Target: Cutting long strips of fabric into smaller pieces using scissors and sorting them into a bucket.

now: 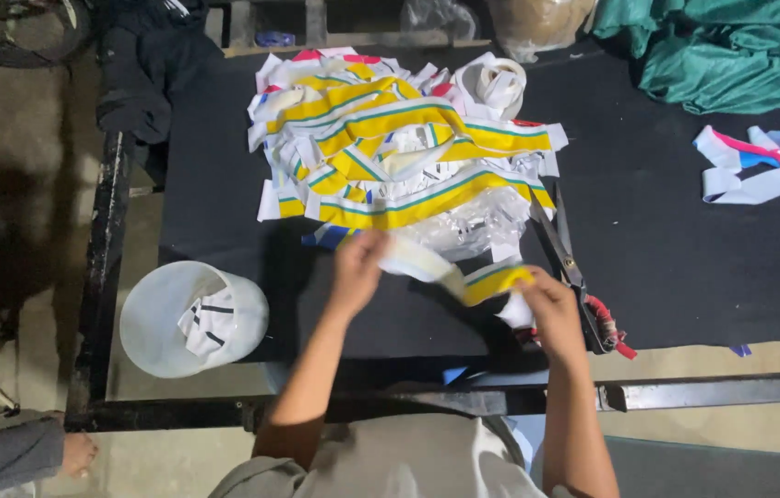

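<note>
Both hands grip one yellow-and-white strip (pixel 464 277): left hand (pixel 356 267) and right hand (pixel 547 309) pinched shut on opposite ends (scissors (pixel 563 258) alongside).

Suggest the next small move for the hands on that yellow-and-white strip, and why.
Probably pull the strip taut and clear of the pile. The left hand and right hand grip its two ends, it sags twisted between them, and the scissors lie beside the right hand.

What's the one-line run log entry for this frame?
left hand: holds strip end | right hand: holds other end | strip: yellow-white fabric, stretched between hands | scissors: on black table, right of hands | strip pile: behind
</note>
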